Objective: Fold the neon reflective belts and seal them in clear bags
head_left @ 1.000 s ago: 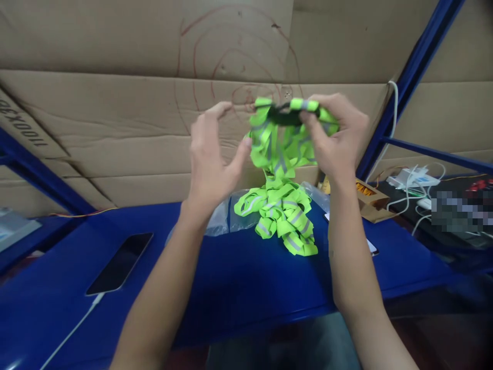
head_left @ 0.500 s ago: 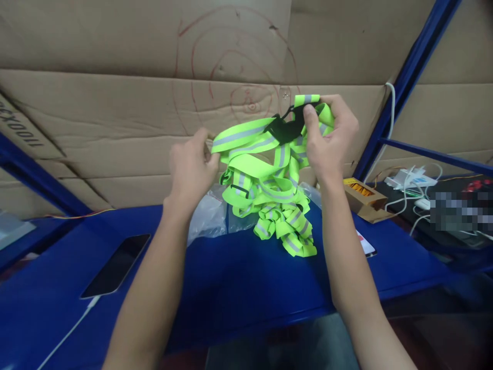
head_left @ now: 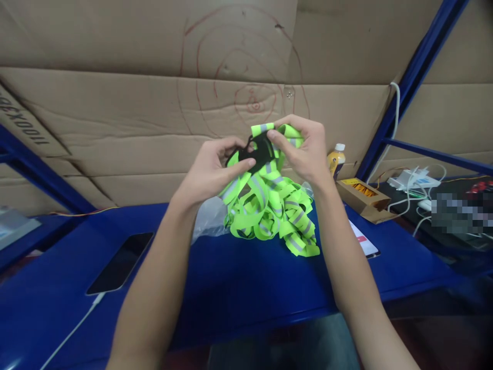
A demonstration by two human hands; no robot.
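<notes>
Cardboard sheets (head_left: pixel 115 128) cover the whole back wall, with some red circles scribbled on them. In front of that is the blue bench (head_left: pixel 231 293), and pretty much dead centre on it sits a tangled heap of neon-yellow reflective straps (head_left: pixel 269 218), grey stripe down the middle of each. The heap rests on the bench, but its top end is lifted clear, so the bands hang loose from the hands down into the pile instead of bunching up.

Left hand (head_left: pixel 210 172) and right hand (head_left: pixel 304 151) are close together up there, both working on the same black fitting (head_left: pixel 256 151) sewn to the straps. The fingers of each hand are pinched onto it, thumb against forefinger, left on the near-left end and right on the far end with a strap loop wrapped over the knuckles. Looks like a two-sided hold that keeps the small part steady at eye level.

A crumpled clear plastic bag (head_left: pixel 208 218) pokes out from behind the heap. A dark phone (head_left: pixel 120 263) lies face up to the left, on its white cable (head_left: pixel 69 334). A small open carton (head_left: pixel 364 198) and a yellow bottle (head_left: pixel 336 159) sit off to the right, well apart from the hands
</notes>
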